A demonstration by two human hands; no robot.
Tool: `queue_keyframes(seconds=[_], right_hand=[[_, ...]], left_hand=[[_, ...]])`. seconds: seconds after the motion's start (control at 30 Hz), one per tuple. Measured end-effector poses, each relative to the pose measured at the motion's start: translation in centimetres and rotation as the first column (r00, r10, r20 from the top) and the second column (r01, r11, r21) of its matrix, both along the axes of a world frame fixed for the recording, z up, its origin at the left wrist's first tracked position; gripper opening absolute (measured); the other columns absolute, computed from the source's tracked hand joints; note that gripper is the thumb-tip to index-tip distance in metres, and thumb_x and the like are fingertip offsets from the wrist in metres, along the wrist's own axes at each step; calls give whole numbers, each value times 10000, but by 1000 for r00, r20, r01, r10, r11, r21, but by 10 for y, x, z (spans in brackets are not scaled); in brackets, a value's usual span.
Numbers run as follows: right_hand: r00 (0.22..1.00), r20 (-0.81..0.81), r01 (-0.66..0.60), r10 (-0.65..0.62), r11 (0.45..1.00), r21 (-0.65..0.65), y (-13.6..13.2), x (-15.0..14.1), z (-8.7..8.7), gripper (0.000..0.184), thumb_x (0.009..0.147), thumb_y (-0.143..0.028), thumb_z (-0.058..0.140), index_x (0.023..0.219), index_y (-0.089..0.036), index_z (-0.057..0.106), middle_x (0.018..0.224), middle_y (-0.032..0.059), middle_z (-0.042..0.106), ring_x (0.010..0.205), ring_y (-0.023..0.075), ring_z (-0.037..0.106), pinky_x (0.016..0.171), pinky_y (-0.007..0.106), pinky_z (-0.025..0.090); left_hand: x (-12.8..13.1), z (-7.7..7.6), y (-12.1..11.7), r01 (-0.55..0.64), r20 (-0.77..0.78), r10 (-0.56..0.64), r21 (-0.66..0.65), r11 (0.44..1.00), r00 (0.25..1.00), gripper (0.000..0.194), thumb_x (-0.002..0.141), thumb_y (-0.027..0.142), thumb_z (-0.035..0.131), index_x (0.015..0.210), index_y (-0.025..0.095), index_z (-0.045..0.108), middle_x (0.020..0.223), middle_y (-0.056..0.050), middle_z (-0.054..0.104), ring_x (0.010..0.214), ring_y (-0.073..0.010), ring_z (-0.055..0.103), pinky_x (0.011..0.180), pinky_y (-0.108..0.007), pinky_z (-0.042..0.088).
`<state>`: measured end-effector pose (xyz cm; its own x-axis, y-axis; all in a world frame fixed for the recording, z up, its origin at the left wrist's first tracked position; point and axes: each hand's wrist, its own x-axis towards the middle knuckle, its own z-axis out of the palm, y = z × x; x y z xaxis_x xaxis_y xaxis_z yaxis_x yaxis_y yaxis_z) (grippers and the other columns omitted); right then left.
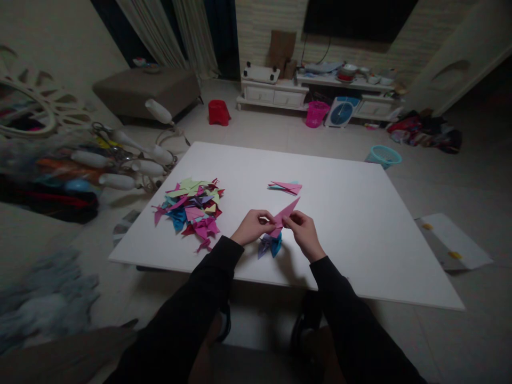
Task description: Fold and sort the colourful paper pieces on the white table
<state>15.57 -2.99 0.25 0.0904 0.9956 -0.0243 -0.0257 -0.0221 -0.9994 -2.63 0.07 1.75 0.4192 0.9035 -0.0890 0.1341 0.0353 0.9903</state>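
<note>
Pink folded paper [281, 217] between hands [253, 226], pinched by both; folded-paper pile [194, 213] apart, leftward.

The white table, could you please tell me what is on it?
A pile of folded papers lies left, pink and light-blue papers farther back, and purple and blue papers nearer, partly hidden by the held pink paper. The pile's lower pieces are covered.

On the bench [360, 229], I see a paper heap [194, 207] left of centre; mid-frame, a paper piece [285, 214] sits between the hands [304, 230], folded papers [276, 245] below, a paper stack [288, 188] above. Behind, upper left of centre, stands a stool [218, 113].
</note>
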Motion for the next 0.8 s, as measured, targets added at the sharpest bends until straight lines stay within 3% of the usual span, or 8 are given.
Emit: queue_keyframes(seconds=[0.13, 0.2, 0.33, 0.53, 0.7, 0.8], right_hand=[[999, 34, 38, -39, 999, 18, -3, 1, 1, 257, 750, -424, 766, 802, -181, 699, 719, 13, 680, 685, 159, 604, 685, 306, 500], [999, 29, 21, -21, 1000, 19, -5, 1, 5, 253, 740, -417, 773, 808, -180, 714, 730, 18, 692, 687, 163, 610, 683, 308, 502], [1000, 12, 2, -3, 1000, 17, -12, -1, 13, 290, 709, -428, 805, 830, -176, 730, 754, 34, 716, 692, 173, 637, 691, 326, 524], [996, -65, 58, -62, 996, -65, -16, -2, 14, 393, 573, -412, 885, 821, -170, 701, 705, 35, 720, 658, 189, 669, 669, 341, 554], [990, -83, 105, -110, 992, -66, -7, -1, 6, 314, 608, -372, 852, 803, -171, 710, 689, 28, 711, 631, 171, 642, 653, 326, 529], [988, -11, 154, -154, 988, -14, -2, 3, 3, 257, 672, -364, 802, 818, -175, 707, 700, 27, 707, 644, 175, 633, 651, 325, 515]], left_hand=[[3, 1, 1, -132, -12, 133, 75, 988, 991, 314, 638, 250, 817, 879, 132, 654, 940, -83, 698, 815, -166, 645, 645, -252, 530], [4, 1, 0, -116, -2, 116, 41, 992, 993, 393, 662, 325, 825, 971, 130, 677, 1001, -102, 707, 871, -184, 653, 694, -275, 543], [6, -2, -4, -25, 115, 38, -113, 993, 993, 372, 713, 436, 797, 873, 108, 725, 793, -75, 722, 724, -166, 646, 682, -292, 531], [9, -2, -6, -118, 184, 150, -172, 978, 971, 341, 659, 409, 834, 786, 105, 749, 705, -45, 711, 625, -124, 594, 625, -254, 480], [7, -6, 1, -129, 185, 163, -183, 975, 969, 326, 681, 418, 798, 734, 103, 732, 639, -28, 668, 579, -108, 553, 585, -244, 437], [4, -9, 9, -215, 162, 239, -156, 964, 957, 302, 683, 397, 791, 750, 114, 707, 683, -42, 690, 627, -126, 604, 630, -257, 473]])
